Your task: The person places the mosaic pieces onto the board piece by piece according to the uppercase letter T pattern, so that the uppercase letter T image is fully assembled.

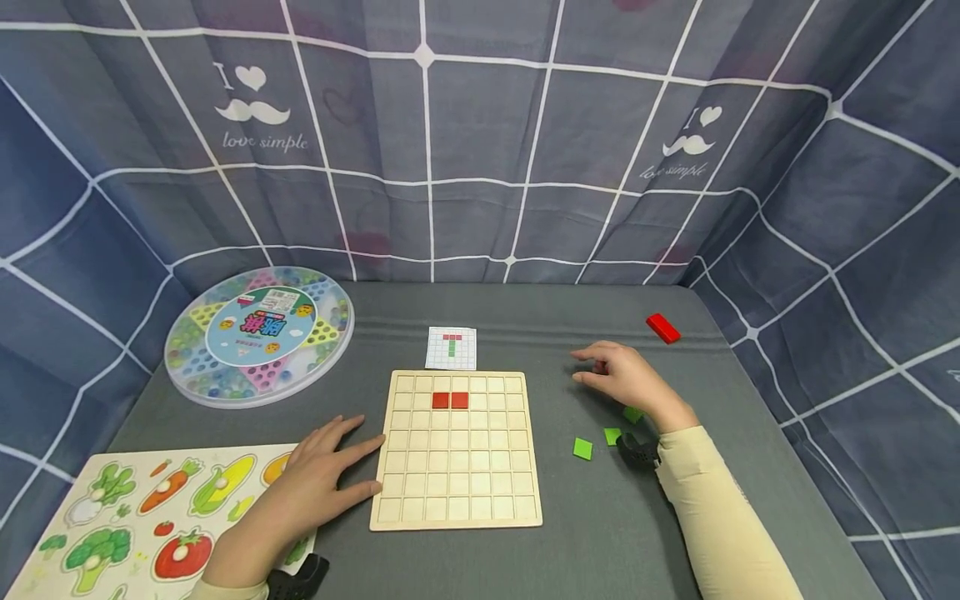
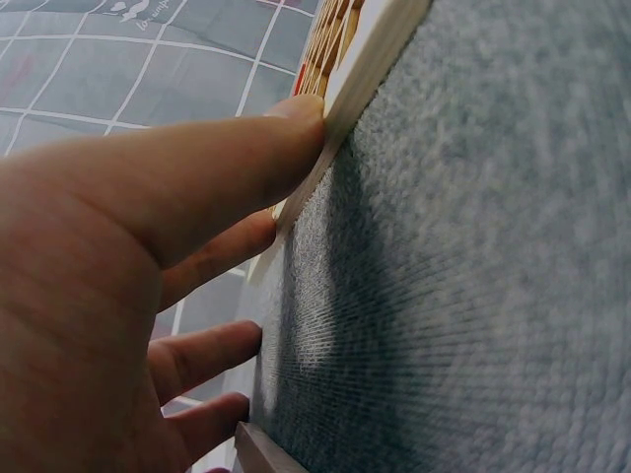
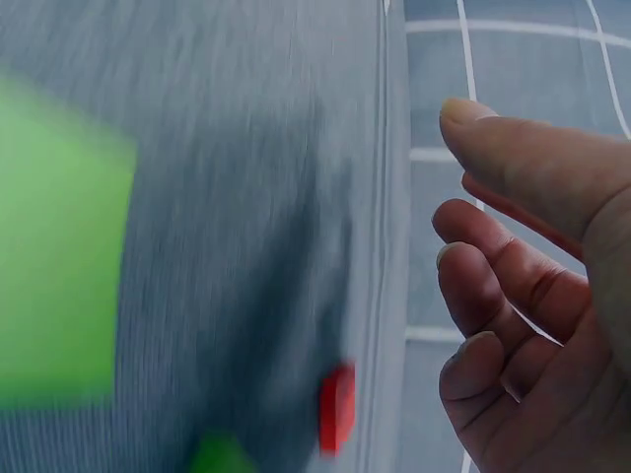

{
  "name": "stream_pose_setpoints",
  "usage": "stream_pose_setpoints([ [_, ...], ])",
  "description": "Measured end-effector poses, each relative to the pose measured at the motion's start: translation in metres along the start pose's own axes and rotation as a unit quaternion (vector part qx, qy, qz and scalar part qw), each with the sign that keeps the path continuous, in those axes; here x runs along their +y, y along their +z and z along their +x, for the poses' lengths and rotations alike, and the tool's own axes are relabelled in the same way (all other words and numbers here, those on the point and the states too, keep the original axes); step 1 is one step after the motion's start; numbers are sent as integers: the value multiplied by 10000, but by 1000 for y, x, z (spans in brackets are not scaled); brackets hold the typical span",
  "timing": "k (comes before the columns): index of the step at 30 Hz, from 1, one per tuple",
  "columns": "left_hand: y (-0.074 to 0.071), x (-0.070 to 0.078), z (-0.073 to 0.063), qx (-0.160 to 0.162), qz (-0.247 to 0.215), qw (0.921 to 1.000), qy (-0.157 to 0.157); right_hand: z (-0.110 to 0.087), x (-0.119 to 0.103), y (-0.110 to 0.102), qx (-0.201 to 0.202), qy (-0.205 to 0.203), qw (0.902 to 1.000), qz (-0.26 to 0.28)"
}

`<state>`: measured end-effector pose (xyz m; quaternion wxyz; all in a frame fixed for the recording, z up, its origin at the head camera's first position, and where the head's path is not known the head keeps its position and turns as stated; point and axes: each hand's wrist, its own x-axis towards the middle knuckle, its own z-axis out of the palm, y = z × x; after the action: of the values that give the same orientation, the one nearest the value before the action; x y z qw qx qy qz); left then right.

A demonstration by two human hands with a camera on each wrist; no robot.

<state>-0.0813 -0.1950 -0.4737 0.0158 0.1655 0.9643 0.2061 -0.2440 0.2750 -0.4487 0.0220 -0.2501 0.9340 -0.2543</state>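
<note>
A wooden grid board [image 1: 457, 500] lies in the middle of the table, with two red square tiles [image 1: 450, 401] side by side in its upper part. My left hand [image 1: 322, 479] has its thumb and a fingertip against the board's left edge, fingers spread, as the left wrist view also shows. To the right of the board, my right hand [image 1: 626, 379] hovers with loosely bent fingers and nothing between thumb and index finger. Green square tiles [image 1: 582, 448] lie below it, one partly covered by the wrist. An elongated red piece [image 1: 663, 328] lies beyond the hand, farther right.
Behind the board lies a small pattern card [image 1: 452, 348] with a red and green T shape. A round game box [image 1: 180, 367] is at the back left. A vegetable picture board [image 1: 112, 533] lies under the left forearm. Checked curtains [image 1: 480, 125] border the table.
</note>
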Motion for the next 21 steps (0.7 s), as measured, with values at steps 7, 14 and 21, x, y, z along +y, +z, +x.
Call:
stream_pose_setpoints([
  [7, -1, 1, 1, 1, 16, 9999, -102, -12, 30, -13, 156, 306, 9994, -82],
  [14, -1, 1, 1, -5, -23, 10000, -81, -23, 50, -19, 217, 486, 9985, -119],
  [21, 0, 0, 0, 34, -56, 10000, -50, -30, 64, -20, 300, 468, 9981, -270],
])
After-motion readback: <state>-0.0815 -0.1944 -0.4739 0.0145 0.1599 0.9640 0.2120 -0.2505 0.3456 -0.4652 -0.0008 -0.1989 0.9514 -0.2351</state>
